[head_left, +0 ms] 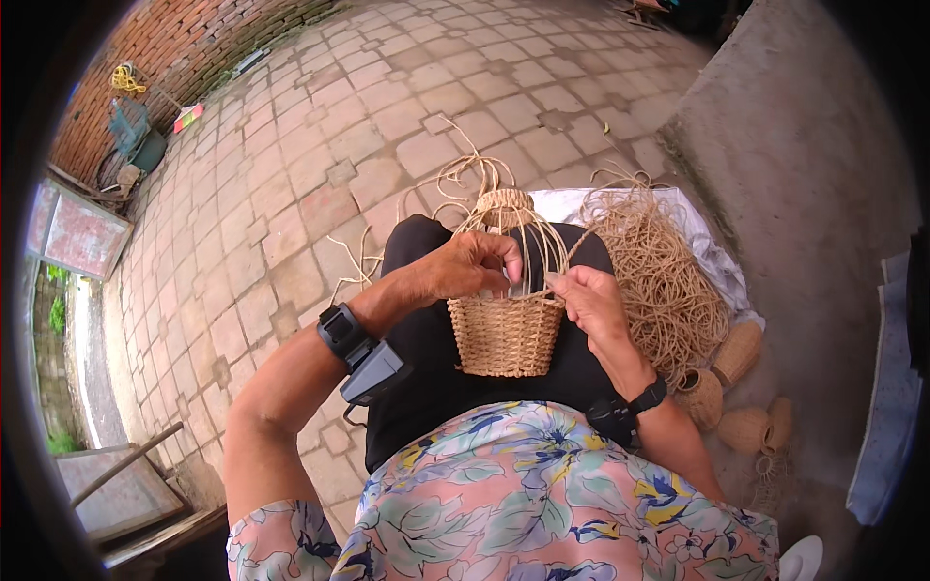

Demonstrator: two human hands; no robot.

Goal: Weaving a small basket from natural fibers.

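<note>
A small woven straw basket [506,339] rests between my thighs on black trousers. Its wall is closely woven below, and bare upright strands [539,244] rise from it toward a narrow woven ring [504,201] at the far end. My left hand [475,265] is curled over the basket's left rim, fingers bent in among the uprights; their tips are partly hidden. At the right rim, my right hand [591,302] pinches a twisted straw cord [579,242] between thumb and forefinger. Loose strand ends [475,165] trail beyond the ring.
A large tangled heap of straw cord [659,281] lies to my right on a white sheet [557,205]. Several small woven pieces [744,426] sit near it. Paving bricks [291,203] cover the ground; a concrete strip [804,174] runs along the right.
</note>
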